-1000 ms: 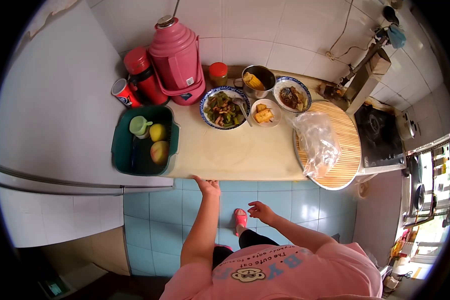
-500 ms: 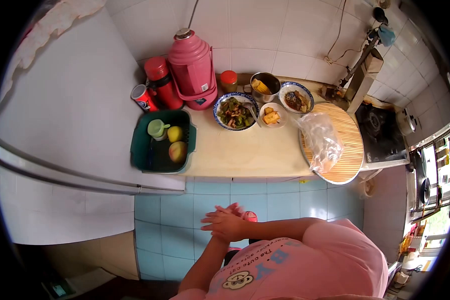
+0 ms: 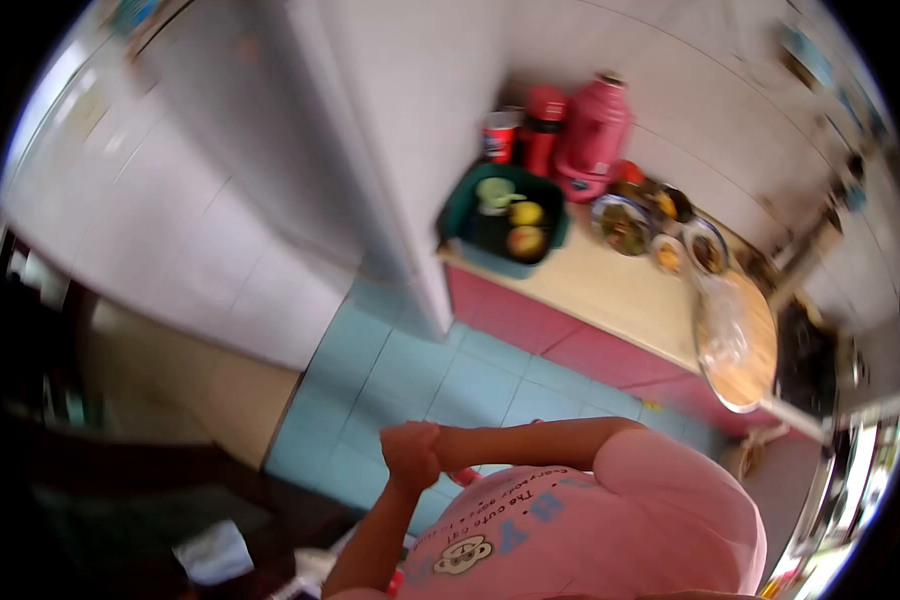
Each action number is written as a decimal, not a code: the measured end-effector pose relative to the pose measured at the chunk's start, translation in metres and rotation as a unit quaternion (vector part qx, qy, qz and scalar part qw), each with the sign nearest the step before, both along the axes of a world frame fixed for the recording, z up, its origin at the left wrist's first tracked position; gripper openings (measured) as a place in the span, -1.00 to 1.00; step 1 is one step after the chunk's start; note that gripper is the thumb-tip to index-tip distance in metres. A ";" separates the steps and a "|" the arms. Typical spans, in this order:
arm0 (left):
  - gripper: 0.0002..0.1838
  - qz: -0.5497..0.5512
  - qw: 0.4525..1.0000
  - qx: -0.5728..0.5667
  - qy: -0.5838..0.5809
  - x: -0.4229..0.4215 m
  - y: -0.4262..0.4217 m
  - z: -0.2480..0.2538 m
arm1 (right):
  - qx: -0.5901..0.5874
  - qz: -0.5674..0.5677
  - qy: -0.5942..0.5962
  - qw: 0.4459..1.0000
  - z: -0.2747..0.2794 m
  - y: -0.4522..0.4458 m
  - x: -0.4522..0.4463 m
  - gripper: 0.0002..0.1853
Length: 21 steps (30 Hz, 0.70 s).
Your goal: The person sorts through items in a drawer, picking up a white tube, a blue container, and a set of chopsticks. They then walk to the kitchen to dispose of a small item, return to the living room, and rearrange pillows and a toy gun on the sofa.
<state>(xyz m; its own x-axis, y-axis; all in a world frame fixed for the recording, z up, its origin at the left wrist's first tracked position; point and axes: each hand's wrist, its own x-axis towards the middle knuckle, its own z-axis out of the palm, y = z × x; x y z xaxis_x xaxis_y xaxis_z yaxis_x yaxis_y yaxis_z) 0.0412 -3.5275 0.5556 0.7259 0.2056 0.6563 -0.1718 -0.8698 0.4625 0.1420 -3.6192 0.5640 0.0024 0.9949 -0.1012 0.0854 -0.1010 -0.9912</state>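
Low in the view, my left hand (image 3: pixel 410 462) and my right hand (image 3: pixel 422 438) are pressed together in front of the pink shirt (image 3: pixel 570 510), above the blue floor tiles. Motion blur smears the fingers, and whether anything is between the hands is hidden. Neither hand touches the counter (image 3: pixel 610 290). On the counter's left end stands a green basin (image 3: pixel 490 262) with a light green cup (image 3: pixel 494 195) and two yellowish fruits (image 3: pixel 526 213). Plates of food (image 3: pixel 622 226) sit further right.
A pink thermos (image 3: pixel 595 130), a red flask (image 3: pixel 543 125) and a red can (image 3: pixel 500 138) stand behind the basin. A plastic bag (image 3: pixel 725 320) lies on a round slatted board (image 3: pixel 755 345). The tall pale cabinet side (image 3: pixel 400 120) rises left of the counter.
The view has turned left, so the counter now appears further right and tilted. My hands, apart at first, came together and are now clasped more tightly.
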 end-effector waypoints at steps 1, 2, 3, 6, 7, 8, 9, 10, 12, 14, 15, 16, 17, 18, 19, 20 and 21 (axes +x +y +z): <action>-0.77 0.050 0.999 -0.016 -0.011 -0.024 0.017 0.003 | 0.011 0.002 -0.003 1.000 0.022 0.012 -0.014 -0.60; -0.75 0.095 0.993 -0.070 -0.017 -0.045 0.035 -0.012 | 0.047 0.001 -0.033 0.998 0.044 0.024 -0.026 -0.57; -0.70 0.099 0.948 -0.304 -0.004 -0.062 0.047 -0.020 | 0.099 0.001 -0.081 0.992 0.064 0.036 -0.038 -0.55; -0.61 -0.019 0.593 -0.802 -0.062 -0.100 0.056 -0.023 | 0.336 0.039 -0.271 0.901 0.091 0.072 -0.076 -0.48; -0.62 -0.138 0.527 -0.834 -0.091 -0.110 0.050 -0.022 | 0.316 0.082 -0.335 0.884 0.076 0.083 -0.089 -0.45; -0.55 -0.187 0.348 -0.911 -0.118 -0.113 0.047 0.036 | 0.299 0.096 -0.389 0.866 0.068 0.088 -0.094 -0.43; -0.60 -0.128 0.393 -0.895 -0.165 -0.117 0.049 0.016 | 0.271 0.081 -0.326 0.902 0.033 0.101 -0.090 -0.42; -0.65 -0.213 0.404 -0.873 -0.173 -0.133 0.060 -0.003 | 0.110 0.101 -0.343 0.927 0.027 0.113 -0.082 -0.47; -0.71 0.055 0.444 -0.894 -0.028 -0.156 0.081 0.053 | 0.086 0.096 -0.443 0.887 -0.028 0.110 -0.033 -0.57; -0.72 0.074 0.496 -0.863 -0.067 -0.190 0.114 0.052 | -0.050 0.138 -0.524 0.839 -0.057 0.098 0.007 -0.59; -0.73 0.141 0.584 -0.796 -0.072 -0.205 0.131 0.037 | -0.061 0.126 -0.481 0.865 -0.067 0.087 0.028 -0.61; -0.73 0.209 0.660 -0.718 -0.070 -0.221 0.150 0.019 | -0.154 0.125 -0.430 0.881 -0.066 0.088 0.037 -0.63; -0.73 0.271 0.701 -0.653 -0.094 -0.239 0.168 -0.007 | -0.194 0.127 -0.434 0.870 -0.060 0.087 0.042 -0.65; -0.73 0.328 0.739 -0.578 -0.113 -0.257 0.187 -0.023 | -0.232 0.123 -0.438 0.860 -0.059 0.089 0.047 -0.67; -0.72 0.408 0.747 -0.518 -0.091 -0.275 0.202 -0.009 | -0.221 0.130 -0.412 0.874 -0.077 0.093 0.058 -0.68; -0.71 0.482 0.747 -0.453 -0.068 -0.292 0.215 0.009 | -0.210 0.136 -0.386 0.888 -0.099 0.101 0.073 -0.70; -0.69 0.546 0.762 -0.346 -0.043 -0.309 0.226 0.019 | -0.221 0.152 -0.373 0.888 -0.110 0.120 0.078 -0.71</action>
